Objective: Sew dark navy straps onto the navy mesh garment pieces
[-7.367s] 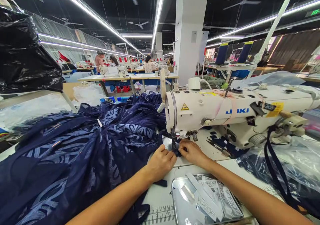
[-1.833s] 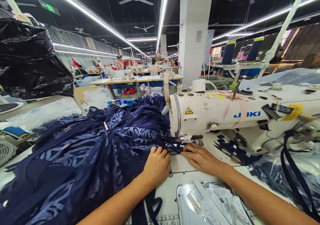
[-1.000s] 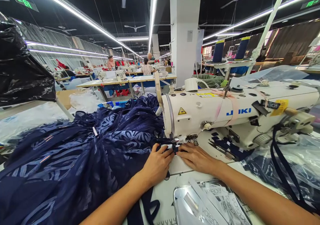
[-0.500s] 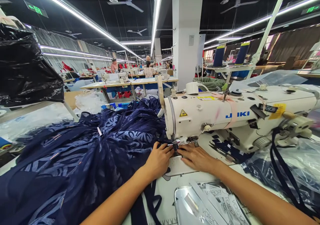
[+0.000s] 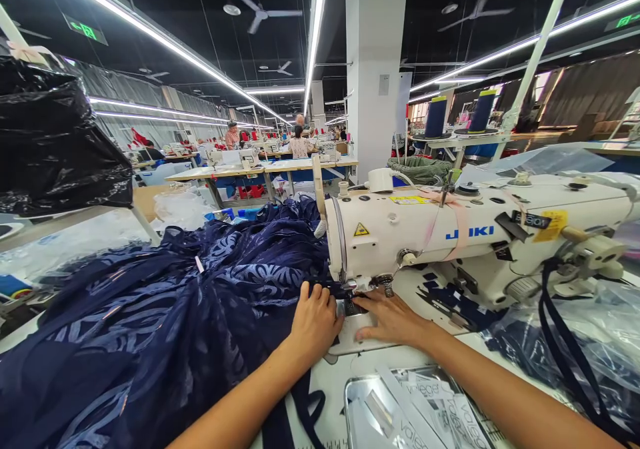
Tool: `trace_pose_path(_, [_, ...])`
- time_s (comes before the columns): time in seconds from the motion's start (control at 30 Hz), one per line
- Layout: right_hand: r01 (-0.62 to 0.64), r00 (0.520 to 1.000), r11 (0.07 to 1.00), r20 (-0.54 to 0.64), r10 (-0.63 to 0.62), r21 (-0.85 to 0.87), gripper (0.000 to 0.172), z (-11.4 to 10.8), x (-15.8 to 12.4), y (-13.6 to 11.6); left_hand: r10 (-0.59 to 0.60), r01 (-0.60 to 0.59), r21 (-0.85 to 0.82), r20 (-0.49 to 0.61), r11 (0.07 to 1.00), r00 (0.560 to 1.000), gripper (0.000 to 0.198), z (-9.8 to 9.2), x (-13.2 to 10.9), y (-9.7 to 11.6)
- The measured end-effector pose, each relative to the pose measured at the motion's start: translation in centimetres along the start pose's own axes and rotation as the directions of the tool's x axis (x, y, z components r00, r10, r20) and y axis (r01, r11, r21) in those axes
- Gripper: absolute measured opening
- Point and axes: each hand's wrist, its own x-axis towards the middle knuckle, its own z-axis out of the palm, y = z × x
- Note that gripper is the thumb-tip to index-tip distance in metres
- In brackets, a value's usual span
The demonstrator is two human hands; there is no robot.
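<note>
Navy fabric (image 5: 175, 322) lies heaped beside the left hand (image 5: 316, 317).

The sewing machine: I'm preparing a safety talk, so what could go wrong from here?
The left hand and right hand are close to the head of the sewing machine, so a fingertip might get caught. The bulky navy fabric heaped beside it could drag or bunch. The right forearm is near the metal tray of labels and might nudge it.
</note>
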Motion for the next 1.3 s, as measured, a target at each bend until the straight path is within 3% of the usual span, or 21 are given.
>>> trace_pose_path(0.1, [-0.025,1.000,1.000,0.009,0.025,-0.016,0.053,-0.3,-0.3,0.0,-0.024,0.024,-0.023,-0.003,0.999,1.000,0.031,-0.2,-0.1,-0.1])
trace_pose_path(0.27, [0.012,0.998,0.981,-0.056,-0.023,-0.194,0.029,-0.4,-0.1,0.5,-0.023,0.022,-0.026,-0.029,0.999,0.999,0.024,-0.1,-0.1,0.1])
trace_pose_path(0.43, [0.033,0.998,0.951,0.059,-0.016,-0.306,0.018,-2.1,-0.3,-1.4,0.009,-0.009,-0.004,0.067,1.000,0.998,0.031,0.4,0.7,-0.4])
trace_pose_path(0.6, [0.050,0.981,0.965,0.193,0.000,-0.257,0.021,-3.4,-1.4,-2.4,0.116,-0.108,-0.056,0.159,0.993,0.980,0.031,1.3,1.9,-1.4])
trace_pose_path(0.9, [0.202,0.978,0.942,0.003,-0.209,-0.267,0.020,-1.2,-1.4,0.1,0.110,-0.101,-0.072,0.134,0.992,0.985,0.029,1.6,1.8,-1.5])
trace_pose_path(1.3, [0.208,0.977,0.948,0.016,-0.211,-0.241,0.017,0.1,-1.3,-0.6,0.101,-0.086,-0.110,0.131,0.990,0.986,0.028,1.7,1.8,-1.5])
